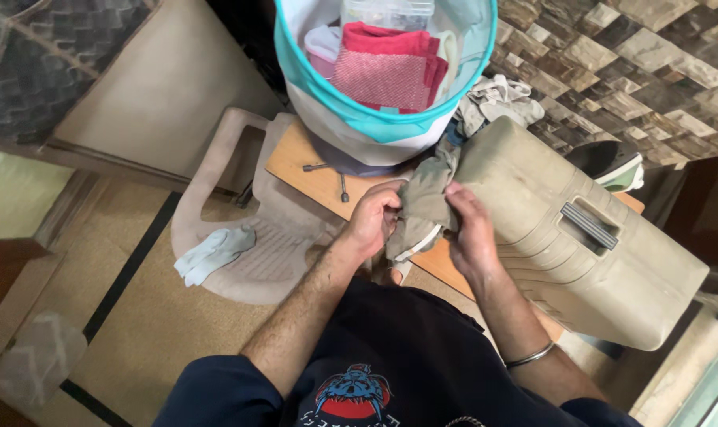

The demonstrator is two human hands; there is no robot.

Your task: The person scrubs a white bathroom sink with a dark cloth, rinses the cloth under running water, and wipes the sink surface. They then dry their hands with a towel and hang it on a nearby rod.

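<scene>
Both hands are working at the middle of the head view: the left hand (372,217) is pinching one edge of a grey-green cloth (424,198), and the right hand (471,229) is closing its fingers on the other, just above the wooden board (311,170). Keeping both edges taut would likely serve best. Right, the beige case (564,229) is crowding close; far, the laundry basket (375,130) is blocking; left, over the plastic chair (240,253), room is lying open.

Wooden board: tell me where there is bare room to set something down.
On the wooden board, a bare strip lies left of the metal tool, below the basket. The right side is crowded by the suitcase, both hands and the grey-green cloth.
</scene>
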